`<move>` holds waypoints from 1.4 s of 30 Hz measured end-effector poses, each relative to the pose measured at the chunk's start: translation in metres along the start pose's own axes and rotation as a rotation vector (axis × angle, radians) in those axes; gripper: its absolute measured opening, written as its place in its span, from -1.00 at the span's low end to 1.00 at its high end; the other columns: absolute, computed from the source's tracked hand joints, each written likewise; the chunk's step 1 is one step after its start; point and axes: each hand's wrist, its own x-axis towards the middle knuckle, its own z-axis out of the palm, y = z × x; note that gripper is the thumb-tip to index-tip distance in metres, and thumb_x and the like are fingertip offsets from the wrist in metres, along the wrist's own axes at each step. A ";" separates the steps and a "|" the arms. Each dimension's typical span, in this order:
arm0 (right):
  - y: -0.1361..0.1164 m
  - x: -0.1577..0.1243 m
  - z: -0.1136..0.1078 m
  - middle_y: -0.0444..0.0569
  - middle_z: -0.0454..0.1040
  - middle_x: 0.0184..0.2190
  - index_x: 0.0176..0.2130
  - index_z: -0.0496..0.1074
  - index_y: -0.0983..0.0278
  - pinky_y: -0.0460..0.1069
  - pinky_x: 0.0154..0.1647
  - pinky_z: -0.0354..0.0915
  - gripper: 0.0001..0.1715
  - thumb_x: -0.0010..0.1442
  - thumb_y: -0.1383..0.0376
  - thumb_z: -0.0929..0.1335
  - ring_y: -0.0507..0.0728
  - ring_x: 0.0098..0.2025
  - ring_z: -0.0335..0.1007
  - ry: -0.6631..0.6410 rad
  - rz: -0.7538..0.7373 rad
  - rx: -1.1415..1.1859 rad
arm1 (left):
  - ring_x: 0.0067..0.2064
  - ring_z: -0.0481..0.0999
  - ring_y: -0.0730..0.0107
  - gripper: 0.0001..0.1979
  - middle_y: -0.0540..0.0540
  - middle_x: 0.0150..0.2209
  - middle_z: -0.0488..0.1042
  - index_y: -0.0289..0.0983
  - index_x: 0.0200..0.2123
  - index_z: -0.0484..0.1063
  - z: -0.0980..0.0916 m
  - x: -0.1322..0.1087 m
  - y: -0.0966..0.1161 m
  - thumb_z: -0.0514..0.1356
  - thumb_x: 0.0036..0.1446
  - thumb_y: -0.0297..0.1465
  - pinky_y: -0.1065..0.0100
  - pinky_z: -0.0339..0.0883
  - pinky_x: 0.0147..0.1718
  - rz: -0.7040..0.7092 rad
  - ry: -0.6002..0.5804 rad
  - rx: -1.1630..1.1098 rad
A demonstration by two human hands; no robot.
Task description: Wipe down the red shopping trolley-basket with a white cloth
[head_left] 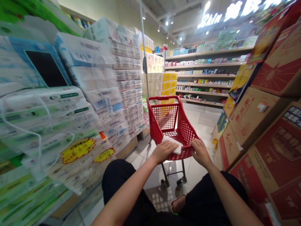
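Note:
In front of my knees stands a small red shopping cart (187, 125) with a lattice plastic basket and dark wheeled legs. My left hand (167, 149) presses a folded white cloth (176, 148) onto the near rim of the basket, its fingers lying over the cloth. At the near right corner, my right hand (199, 150) grips the rim, fingers curled over the edge. The basket floor shows bare red lattice. A thin pole (144, 47) with a dark clamp rises from the cart's far left side.
Stacked tissue packs (105, 103) with yellow price tags (78, 150) line the left side, with a white cable (39, 141) hanging over them. Cardboard boxes (254, 116) are piled on the right. Shelves of small goods (204, 75) stand beyond, across a tiled floor (203, 119).

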 end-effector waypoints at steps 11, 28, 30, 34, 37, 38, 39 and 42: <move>-0.030 0.008 -0.005 0.09 0.38 -0.09 -0.17 0.30 0.22 0.28 0.31 -0.11 -0.70 0.02 0.28 0.30 0.32 0.17 0.12 0.003 0.081 -0.141 | 0.23 0.22 0.34 -0.73 -0.07 -0.01 0.43 -0.18 0.02 0.37 0.019 -0.004 -0.017 0.08 0.26 -0.45 0.05 -0.09 0.34 -0.134 0.035 -0.011; -0.064 -0.005 -0.011 0.08 0.36 0.01 0.10 0.16 0.23 0.26 0.29 -0.02 -0.43 0.08 0.33 0.28 0.26 0.12 0.22 -0.059 -0.119 0.059 | 0.33 0.11 0.40 -0.58 -0.04 0.25 0.26 -0.14 0.25 0.17 0.010 -0.002 -0.004 -0.05 0.35 -0.45 0.16 0.02 0.32 0.027 0.060 -0.023; -0.066 -0.005 -0.011 0.05 0.37 -0.01 0.07 0.20 0.22 0.26 0.28 -0.01 -0.47 0.08 0.33 0.28 0.25 0.11 0.24 -0.062 -0.104 0.069 | 0.33 0.10 0.43 -0.55 -0.01 0.28 0.21 -0.11 0.27 0.12 0.007 -0.001 -0.023 -0.05 0.35 -0.46 0.18 0.01 0.32 0.033 0.041 -0.025; -0.068 -0.003 -0.009 0.03 0.39 -0.06 -0.01 0.25 0.21 0.23 0.28 0.00 -0.58 0.09 0.32 0.28 0.23 0.06 0.26 -0.038 -0.076 0.069 | 0.30 0.17 0.38 -0.51 -0.01 0.27 0.22 -0.08 0.27 0.14 0.003 0.002 -0.060 -0.04 0.31 -0.50 0.13 0.08 0.30 -0.166 0.079 -0.023; -0.067 0.000 -0.007 0.01 0.40 -0.14 -0.11 0.27 0.20 0.21 0.24 0.04 -0.69 0.10 0.27 0.30 0.23 0.00 0.27 -0.041 -0.043 0.079 | 0.27 0.23 0.29 -0.52 -0.04 0.27 0.24 -0.09 0.24 0.18 -0.002 0.001 -0.071 0.00 0.28 -0.48 0.10 0.13 0.26 -0.274 0.090 -0.076; -0.066 0.001 -0.007 0.00 0.40 -0.17 -0.14 0.27 0.19 0.21 0.20 0.06 -0.72 0.10 0.25 0.31 0.23 -0.02 0.27 -0.044 -0.026 0.086 | 0.26 0.24 0.28 -0.53 -0.05 0.27 0.23 -0.10 0.23 0.20 -0.004 -0.001 -0.070 0.02 0.26 -0.48 0.11 0.15 0.25 -0.270 0.079 -0.100; -0.065 0.002 -0.008 -0.01 0.40 -0.20 -0.18 0.28 0.19 0.19 0.17 0.09 -0.75 0.10 0.23 0.32 0.23 -0.05 0.26 -0.047 -0.008 0.094 | 0.26 0.24 0.27 -0.53 -0.06 0.28 0.21 -0.11 0.21 0.22 -0.007 -0.002 -0.067 0.05 0.24 -0.46 0.13 0.17 0.24 -0.248 0.062 -0.125; -0.062 0.006 -0.011 -0.05 0.38 -0.27 -0.26 0.27 0.19 0.14 0.05 0.14 -0.80 0.09 0.20 0.34 0.20 -0.11 0.26 -0.055 0.033 0.114 | 0.28 0.19 0.22 -0.54 -0.11 0.31 0.14 -0.16 0.15 0.27 -0.020 -0.002 -0.048 0.16 0.18 -0.35 0.15 0.15 0.24 -0.143 0.008 -0.189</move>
